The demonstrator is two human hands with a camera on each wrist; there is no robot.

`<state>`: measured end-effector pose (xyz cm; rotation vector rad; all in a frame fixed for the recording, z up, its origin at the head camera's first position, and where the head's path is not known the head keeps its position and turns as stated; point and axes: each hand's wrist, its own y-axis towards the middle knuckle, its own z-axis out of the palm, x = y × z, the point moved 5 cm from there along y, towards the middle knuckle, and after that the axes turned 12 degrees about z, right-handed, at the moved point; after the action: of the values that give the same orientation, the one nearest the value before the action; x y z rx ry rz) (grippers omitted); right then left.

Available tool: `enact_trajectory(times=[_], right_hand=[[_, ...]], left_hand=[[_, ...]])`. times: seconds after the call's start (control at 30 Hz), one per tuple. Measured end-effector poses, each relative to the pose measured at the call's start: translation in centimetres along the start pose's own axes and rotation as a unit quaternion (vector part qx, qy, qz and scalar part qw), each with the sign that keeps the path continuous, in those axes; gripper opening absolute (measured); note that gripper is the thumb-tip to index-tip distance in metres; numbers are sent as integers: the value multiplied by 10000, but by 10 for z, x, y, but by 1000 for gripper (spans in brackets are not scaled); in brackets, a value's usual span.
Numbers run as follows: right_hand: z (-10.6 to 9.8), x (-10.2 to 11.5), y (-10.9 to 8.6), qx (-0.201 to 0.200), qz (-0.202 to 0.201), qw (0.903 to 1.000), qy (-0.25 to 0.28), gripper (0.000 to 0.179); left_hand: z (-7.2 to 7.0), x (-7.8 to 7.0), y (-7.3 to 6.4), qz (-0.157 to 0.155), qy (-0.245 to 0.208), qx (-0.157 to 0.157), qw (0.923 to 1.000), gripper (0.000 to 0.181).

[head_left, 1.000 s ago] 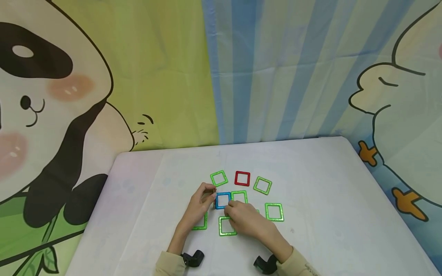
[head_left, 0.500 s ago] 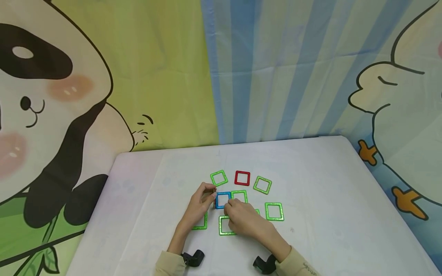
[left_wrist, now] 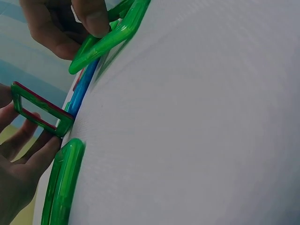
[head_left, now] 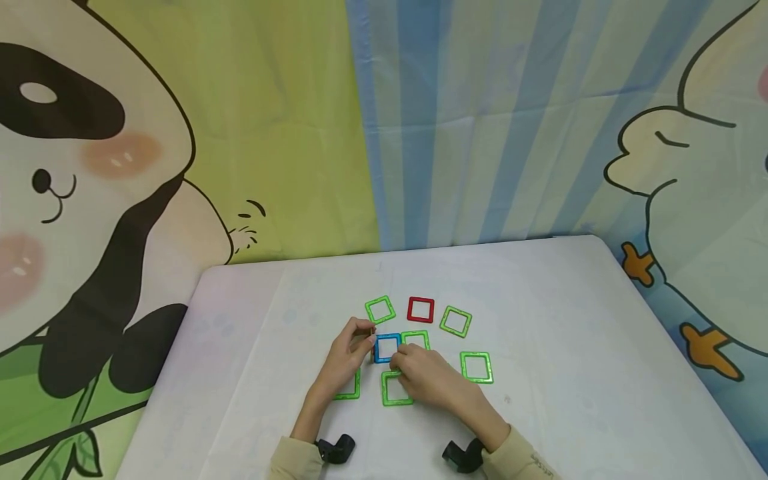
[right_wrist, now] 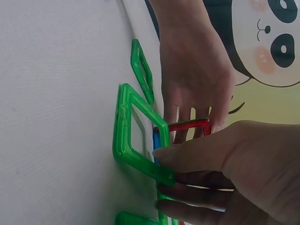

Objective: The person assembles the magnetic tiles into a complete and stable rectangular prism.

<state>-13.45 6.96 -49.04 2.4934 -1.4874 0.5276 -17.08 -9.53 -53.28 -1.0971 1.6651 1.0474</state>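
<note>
My left hand [head_left: 343, 353] holds a square magnetic tile [left_wrist: 43, 100] upright along the left side of a flat blue square tile [head_left: 387, 335]. This upright tile shows green and red edges in the left wrist view. Across from it, my right hand [head_left: 429, 377] pinches a green square tile [right_wrist: 122, 124] between thumb and fingers. That tile is tilted, with one edge at the near side of the blue tile. A flat green tile [head_left: 415, 334] adjoins the blue one on the right, partly covered by my right hand. Another green tile [head_left: 357, 383] lies below my left hand.
Behind the hands lie a green tile [head_left: 381, 321], a red tile [head_left: 421, 320] and a second green tile [head_left: 456, 310]. One more green tile [head_left: 477, 381] lies to the right. All rest on a white-covered table [head_left: 570, 320] before a cartoon curtain [head_left: 300, 167].
The green tile in my right hand has shifted slightly toward the blue tile. A green edge seen right of that hand is now hidden. My left hand has stayed still.
</note>
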Motion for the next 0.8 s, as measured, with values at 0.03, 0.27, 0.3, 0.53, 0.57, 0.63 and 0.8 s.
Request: enact_trajectory(times=[0.03, 0.27, 0.3, 0.53, 0.57, 0.63, 0.8], right_hand=[[-1, 0, 0, -16, -15, 10000, 20, 10], [-3, -1, 0, 27, -44, 9992, 390, 9], [-4, -1, 0, 24, -49, 9990, 442, 9], [-11, 0, -1, -117, -122, 9968, 783, 10], [-12, 0, -1, -151, -142, 9965, 805, 10], [-14, 1, -1, -211, -184, 9962, 821, 9], [-15, 2, -1, -391, -278, 9959, 771, 8]], left_hand=[[0, 0, 0, 1, -15, 3, 10000, 25], [0, 0, 0, -27, -48, 26, 10000, 25], [0, 1, -1, -34, -48, 27, 10000, 25], [0, 1, -1, -82, -82, 5, 9999, 26], [0, 1, -1, -82, -95, 0, 9999, 26], [0, 2, -1, -77, -109, -10, 9999, 25], [-1, 2, -1, -51, -99, -27, 9999, 23]])
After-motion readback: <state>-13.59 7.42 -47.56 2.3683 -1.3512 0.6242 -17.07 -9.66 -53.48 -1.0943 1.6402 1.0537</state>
